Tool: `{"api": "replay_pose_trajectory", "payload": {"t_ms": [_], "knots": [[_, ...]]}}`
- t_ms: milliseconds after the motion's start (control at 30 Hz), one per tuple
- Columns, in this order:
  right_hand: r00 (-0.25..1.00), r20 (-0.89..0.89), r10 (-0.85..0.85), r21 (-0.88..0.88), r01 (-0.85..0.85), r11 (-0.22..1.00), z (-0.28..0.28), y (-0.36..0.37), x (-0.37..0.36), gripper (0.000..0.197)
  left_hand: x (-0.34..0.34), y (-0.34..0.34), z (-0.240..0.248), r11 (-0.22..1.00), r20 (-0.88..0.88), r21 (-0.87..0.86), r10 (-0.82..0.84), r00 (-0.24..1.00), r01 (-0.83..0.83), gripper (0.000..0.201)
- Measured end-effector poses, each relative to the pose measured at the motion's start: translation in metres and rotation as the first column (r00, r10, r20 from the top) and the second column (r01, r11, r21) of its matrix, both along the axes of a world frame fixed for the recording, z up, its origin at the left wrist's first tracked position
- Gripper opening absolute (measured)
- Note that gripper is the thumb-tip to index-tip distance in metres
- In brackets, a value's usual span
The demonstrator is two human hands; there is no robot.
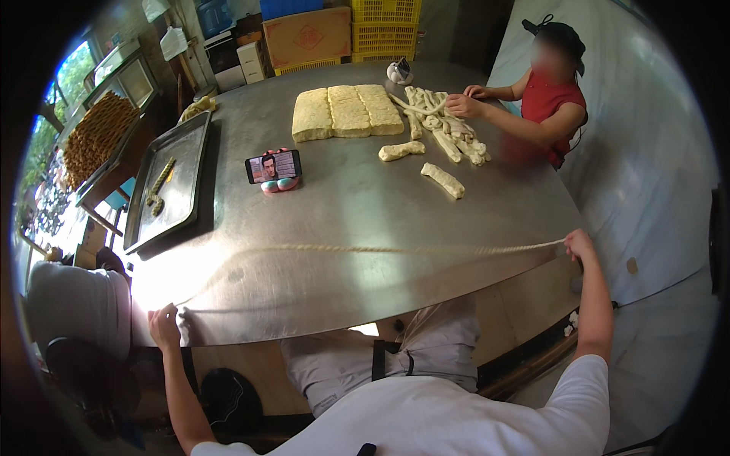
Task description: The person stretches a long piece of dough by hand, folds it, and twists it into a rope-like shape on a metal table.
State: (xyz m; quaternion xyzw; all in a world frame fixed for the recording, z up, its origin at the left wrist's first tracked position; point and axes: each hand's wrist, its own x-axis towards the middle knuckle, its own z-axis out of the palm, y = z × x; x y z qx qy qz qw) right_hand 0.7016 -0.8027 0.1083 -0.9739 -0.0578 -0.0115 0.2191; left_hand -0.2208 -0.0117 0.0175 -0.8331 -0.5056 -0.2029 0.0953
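Note:
A long, thin, twisted dough rope point(365, 248) is stretched across the front of the metal table point(319, 205). My left hand point(164, 327) grips one end by the table's near left edge. At the right edge, my right hand point(579, 245) pinches the other end, with the arm spread wide. The rope's middle looks slightly raised off the table, and glare washes out its left stretch. Beyond it lie two short dough pieces point(442, 181), a pile of dough strips point(456, 140) and a thick dough slab point(346, 112) marked into three blocks.
A co-worker in red point(544, 114) handles the strips at the far right. A phone point(274, 167) stands propped on the table. Left of it, a dark tray point(204, 148) holds a twisted dough piece point(160, 186). Yellow crates point(385, 34) and a cardboard box point(308, 38) are behind.

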Motion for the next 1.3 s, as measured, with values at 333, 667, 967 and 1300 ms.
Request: {"api": "replay_pose_trajectory", "payload": {"t_ms": [333,667,967,1300], "knots": [[0.458,0.66,0.596,-0.107,-0.728,0.678,0.222,0.336,-0.157,0.03,0.177,-0.151,0.043,0.567,-0.048,-0.03,-0.824,0.565,0.823,0.023],[-0.153,-0.148,0.977,-0.392,-0.898,-0.2,-0.025,0.409,-0.388,0.009,0.271,-0.154,0.006,0.721,0.57,-0.312,-0.378,0.729,0.618,0.016],[-0.295,0.096,0.951,-0.359,-0.901,-0.244,-0.045,0.358,-0.363,0.008,0.436,-0.155,-0.001,0.398,0.193,0.028,-0.902,0.386,0.917,0.014],[0.252,0.27,0.929,-0.043,-0.961,0.273,-0.07,0.338,-0.404,0.005,0.217,-0.059,0.034,0.878,0.112,-0.059,-0.467,0.877,0.475,0.014]]}}
